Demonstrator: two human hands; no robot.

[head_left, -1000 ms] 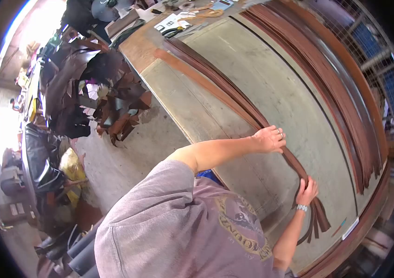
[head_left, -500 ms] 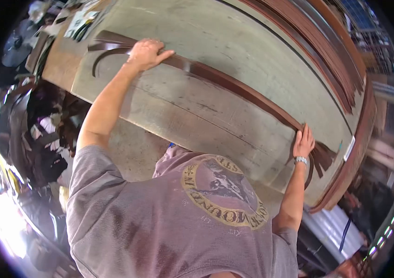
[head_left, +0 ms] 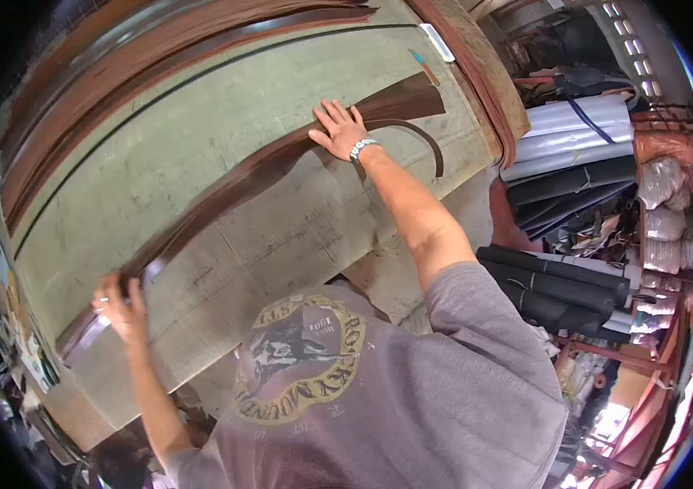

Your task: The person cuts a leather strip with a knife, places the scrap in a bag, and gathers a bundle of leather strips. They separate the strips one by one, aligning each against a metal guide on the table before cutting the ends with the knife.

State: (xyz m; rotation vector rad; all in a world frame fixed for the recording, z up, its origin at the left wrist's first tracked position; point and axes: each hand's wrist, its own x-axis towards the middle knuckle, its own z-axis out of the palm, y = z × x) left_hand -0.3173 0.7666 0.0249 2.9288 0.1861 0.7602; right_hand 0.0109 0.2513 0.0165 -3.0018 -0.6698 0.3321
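the left hand [head_left: 121, 311] curls its fingers over the long bundle of brown strips [head_left: 232, 187] near one end; blur hides whether it pinches them. the right hand [head_left: 340, 133] lies palm down across the bundle near its fanned end, fingers spread. the bundle stretches between and beyond both hands on the table [head_left: 183, 147]. a curved loose strip [head_left: 430, 145] lies beside the right hand; more brown strips [head_left: 130, 85] lie beyond both hands.

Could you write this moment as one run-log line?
left hand: at brown strips | right hand: spread on same bundle, near its wide end | one loose strip: curving aside | surface: worktable
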